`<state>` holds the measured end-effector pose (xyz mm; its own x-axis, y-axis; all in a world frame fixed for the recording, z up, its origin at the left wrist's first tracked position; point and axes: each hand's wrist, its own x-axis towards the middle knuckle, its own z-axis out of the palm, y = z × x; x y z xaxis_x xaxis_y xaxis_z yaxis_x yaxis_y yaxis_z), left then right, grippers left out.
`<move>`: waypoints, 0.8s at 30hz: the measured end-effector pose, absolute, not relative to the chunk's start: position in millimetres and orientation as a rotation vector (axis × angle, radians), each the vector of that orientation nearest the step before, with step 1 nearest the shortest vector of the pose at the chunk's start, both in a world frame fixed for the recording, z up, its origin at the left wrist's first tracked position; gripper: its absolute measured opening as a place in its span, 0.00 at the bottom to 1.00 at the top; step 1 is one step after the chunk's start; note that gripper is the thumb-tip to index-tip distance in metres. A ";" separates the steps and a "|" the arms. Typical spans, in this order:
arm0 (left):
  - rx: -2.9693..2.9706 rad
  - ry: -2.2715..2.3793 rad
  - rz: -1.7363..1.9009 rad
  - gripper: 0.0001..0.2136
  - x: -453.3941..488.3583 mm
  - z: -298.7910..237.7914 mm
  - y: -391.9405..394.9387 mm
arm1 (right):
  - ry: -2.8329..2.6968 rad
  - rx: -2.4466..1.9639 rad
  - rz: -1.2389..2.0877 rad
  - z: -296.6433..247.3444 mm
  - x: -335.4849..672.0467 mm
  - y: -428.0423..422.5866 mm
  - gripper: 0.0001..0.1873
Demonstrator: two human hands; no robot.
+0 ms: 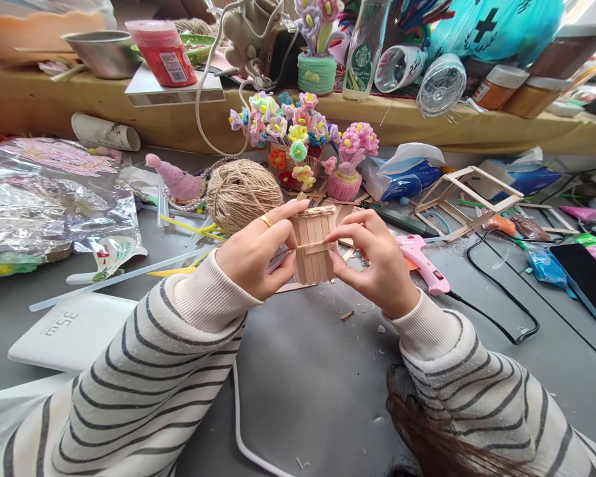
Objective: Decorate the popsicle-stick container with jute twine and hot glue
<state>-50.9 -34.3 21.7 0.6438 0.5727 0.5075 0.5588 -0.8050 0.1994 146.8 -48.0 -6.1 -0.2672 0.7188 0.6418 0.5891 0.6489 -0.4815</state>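
Between my two hands is a small wooden-stick box (314, 228), its upright slats joined side by side with a twine-like trim along the top edge. My left hand (264, 248) grips its left side, with thumb and fingers closed on it. On the right side, my right hand (370, 255) pinches the box near a thin horizontal strip across the slats. Just behind my left hand sits a ball of twine (244, 193). A pink hot glue gun (424, 264) lies to the right of my right hand. The far side of the box is hidden.
Crocheted flowers (293, 129) in a basket and a pink flower pot (344, 185) stand behind. A wooden stick frame (469, 192) is at the right, near a phone (589, 281). The glue gun's black cord (536, 324) loops across the table. A white power bank (69, 334) lies left.
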 end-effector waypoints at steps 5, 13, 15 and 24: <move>2.821 0.984 0.866 0.04 -51.4 20.7 -33.1 | -1.968 -1.025 0.181 -5.1 146.4 -48.2 0.09; 2.836 0.989 0.875 0.03 -51.4 19.7 -33.0 | -1.988 -0.972 0.160 -6.6 146.3 -49.8 0.13; 2.833 1.001 0.869 0.03 -51.5 19.5 -33.3 | -1.997 -0.968 0.151 -7.4 146.4 -50.2 0.14; 2.822 0.983 0.862 0.03 -52.5 18.6 -32.9 | -2.003 -0.976 0.139 -8.3 145.9 -50.3 0.13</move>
